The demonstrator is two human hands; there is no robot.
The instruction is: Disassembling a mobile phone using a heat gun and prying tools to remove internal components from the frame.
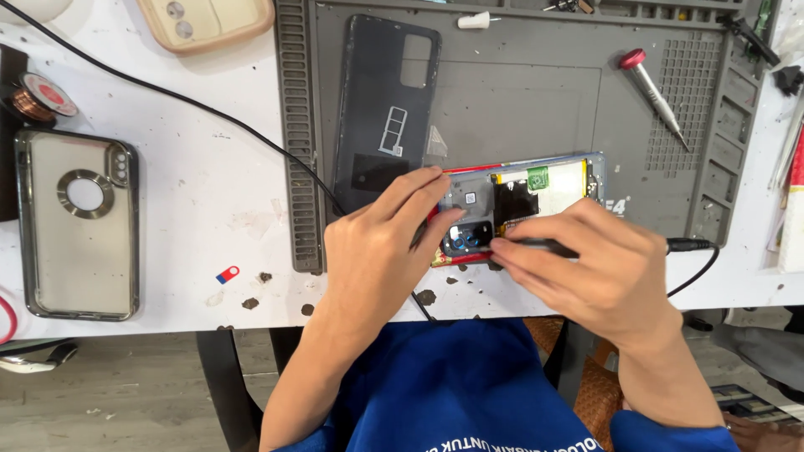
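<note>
- At the far left of a white, stained table (209, 184) lies a clear phone case (77, 224) with a ring in its middle; a copper wire spool (38, 96) sits above it, and a beige case (205, 21) is cut off by the top edge.
- A grey repair mat (670, 167) covers the centre and right, with a detached dark back cover (381, 109) lying flat on it.
- The left hand (377, 251) is partly curled, fingertips pinning the left end of an opened phone (519, 201) at the mat's near edge.
- The phone lies flat, back removed, camera module and board bare. It looks light and stiff but fragile inside; the rim seems the safest place to grip.
- The right hand (599, 268) is closed around a thin dark tool (544, 247); its tip is hidden under the fingers.
- A black cable (691, 247) trails right from the hand; whether it joins the tool is unclear.
- A red-capped screwdriver (653, 92) lies at the mat's upper right.
</note>
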